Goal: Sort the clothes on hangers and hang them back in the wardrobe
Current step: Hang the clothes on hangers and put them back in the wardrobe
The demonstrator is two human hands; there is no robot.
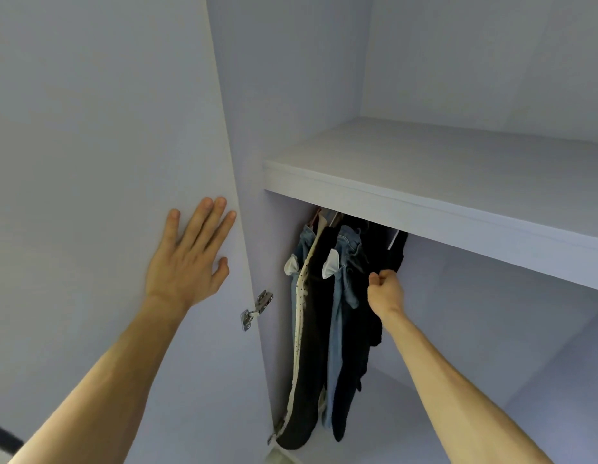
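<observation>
Clothes point(324, 313) hang in a tight bunch directly under the left end of the shelf point(424, 182): two pairs of blue jeans, a pair of dark trousers with a pale dotted strip, and a black garment point(396, 252) on the outer, right side of the bunch. Tops of hangers point(331, 217) peek out just below the shelf's front edge. The rail itself is hidden behind that edge.

The right hand point(386, 291) reaches in under the shelf, its fingers curled tight round a fold of the black garment. The left hand point(187, 259) lies spread and flat against the inside of the open door point(90, 128), left of the shelf, just above the metal hinge point(257, 309).

By my judgement the task is well along, with several pieces hung inside the wardrobe point(244, 95) and the black one being settled or nudged into place. Whether more clothes wait outside cannot be told from this view.

Under the shelf to the right of the bunch the space is open, so there is room to slide hangers that way. The shelf's front lip overhangs low, and any lift of a hanger has to clear it. To the left the bunch sits close to the side wall and the hinge.
</observation>
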